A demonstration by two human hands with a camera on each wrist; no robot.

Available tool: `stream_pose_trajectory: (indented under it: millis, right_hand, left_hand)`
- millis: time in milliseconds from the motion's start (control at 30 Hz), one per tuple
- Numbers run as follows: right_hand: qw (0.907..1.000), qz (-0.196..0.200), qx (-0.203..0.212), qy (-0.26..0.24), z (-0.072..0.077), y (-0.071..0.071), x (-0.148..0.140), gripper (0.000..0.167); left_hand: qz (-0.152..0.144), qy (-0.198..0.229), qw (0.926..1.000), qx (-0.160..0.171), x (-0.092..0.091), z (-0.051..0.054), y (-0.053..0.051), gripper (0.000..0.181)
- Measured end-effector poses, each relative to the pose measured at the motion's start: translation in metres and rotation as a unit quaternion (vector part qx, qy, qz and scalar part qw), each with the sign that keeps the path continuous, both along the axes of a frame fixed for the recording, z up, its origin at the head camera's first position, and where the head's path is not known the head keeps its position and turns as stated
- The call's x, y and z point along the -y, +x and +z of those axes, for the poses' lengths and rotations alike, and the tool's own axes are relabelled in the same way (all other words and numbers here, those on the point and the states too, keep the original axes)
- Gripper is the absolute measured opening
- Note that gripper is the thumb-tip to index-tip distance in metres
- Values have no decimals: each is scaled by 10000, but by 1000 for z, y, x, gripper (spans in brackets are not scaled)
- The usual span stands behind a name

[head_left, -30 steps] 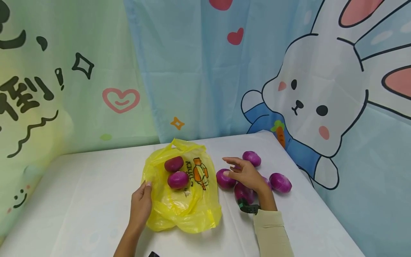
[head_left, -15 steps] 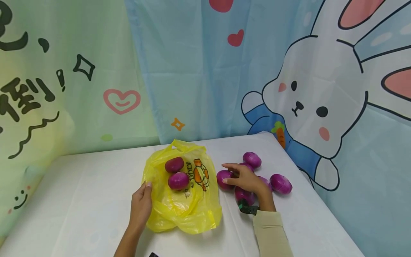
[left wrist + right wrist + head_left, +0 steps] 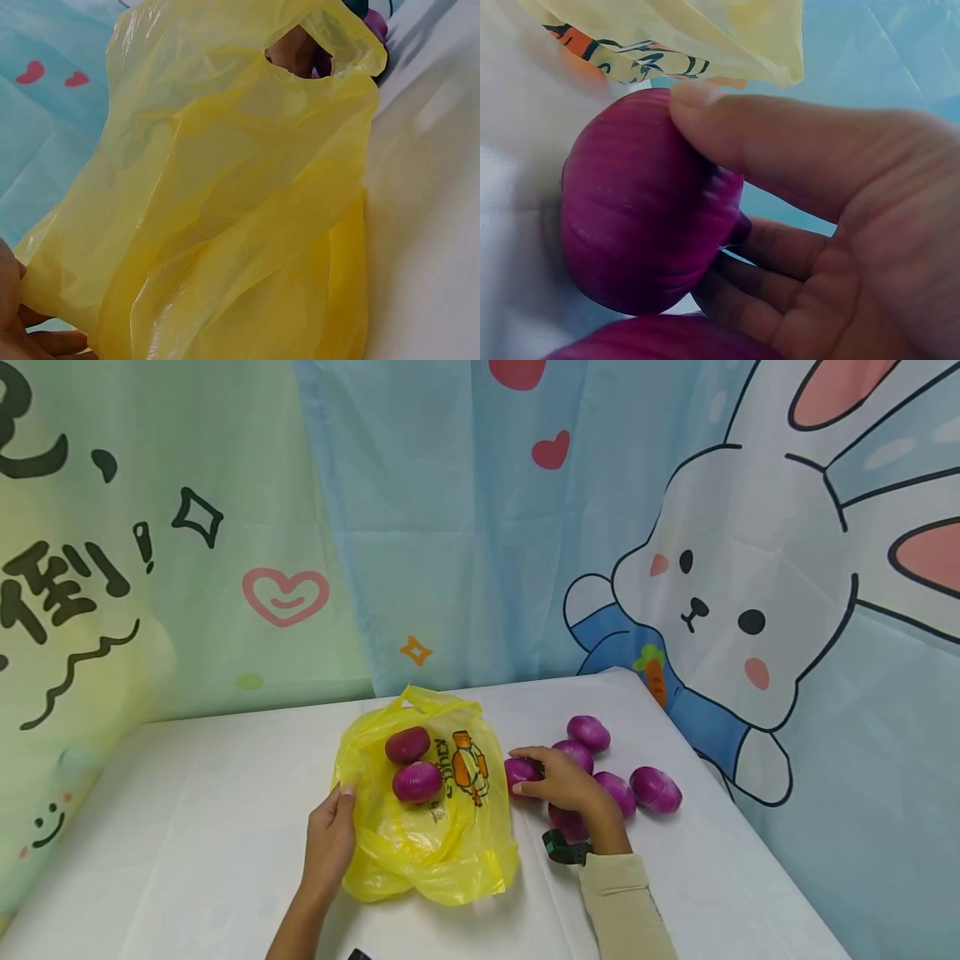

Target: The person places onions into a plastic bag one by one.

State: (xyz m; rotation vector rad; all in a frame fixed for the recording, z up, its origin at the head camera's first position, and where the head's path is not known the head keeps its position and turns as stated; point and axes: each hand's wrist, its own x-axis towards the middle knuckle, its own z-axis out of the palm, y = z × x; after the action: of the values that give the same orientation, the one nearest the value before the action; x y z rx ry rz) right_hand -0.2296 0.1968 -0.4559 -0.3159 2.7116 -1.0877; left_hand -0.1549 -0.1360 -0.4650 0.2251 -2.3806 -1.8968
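A yellow plastic bag [image 3: 427, 852] stands on the white table, its mouth showing two purple onions [image 3: 417, 782] inside or against its film. My left hand [image 3: 330, 831] pinches the bag's left edge; the left wrist view has the bag [image 3: 247, 210] filling most of it and the hand [image 3: 30, 322] at lower left. Just right of the bag, my right hand [image 3: 562, 781] grips a purple onion [image 3: 521, 773]. In the right wrist view the thumb lies on top of that onion [image 3: 645, 202], and the fingers of the hand [image 3: 840, 225] curl round its far side.
Several more purple onions lie around the right hand, among them one at the back [image 3: 588, 733] and one furthest right [image 3: 656, 790]. A printed curtain [image 3: 450, 568] hangs behind the table [image 3: 210, 827]. A small dark object [image 3: 359, 954] shows at the bottom edge.
My right hand has moved a little left and down and closed round the onion beside the bag. The left hand and the bag have stayed in place.
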Motion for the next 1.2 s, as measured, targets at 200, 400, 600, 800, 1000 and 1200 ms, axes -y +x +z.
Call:
stream_pose_trajectory:
  millis: [200, 400, 600, 800, 1000, 1200]
  right_hand:
    - [9998, -157, 40, 69, 0, 0, 0, 47]
    - [9995, -304, -44, -54, 1, -2, -3, 44]
    - [9960, -460, -514, -567, 6, -2, -5, 47]
    - [9881, -511, -882, -1155, 12, -1, 0, 48]
    - [9756, -495, -1005, -1887, 15, -1, 4, 47]
    - [9701, -291, -1195, -2090, 21, 0, 14, 49]
  left_hand:
    - [14, 15, 10000, 19, -1, -1, 1, 54]
    - [76, -25, 10000, 49, -2, -1, 1, 54]
    - [27, -44, 10000, 74, -2, -2, 0, 55]
    - [-39, -167, 9998, 143, -2, 0, 0, 57]
    - [-54, -217, 9996, 145, -3, 0, -1, 56]
    - [-84, -158, 9998, 30, -3, 1, 0, 55]
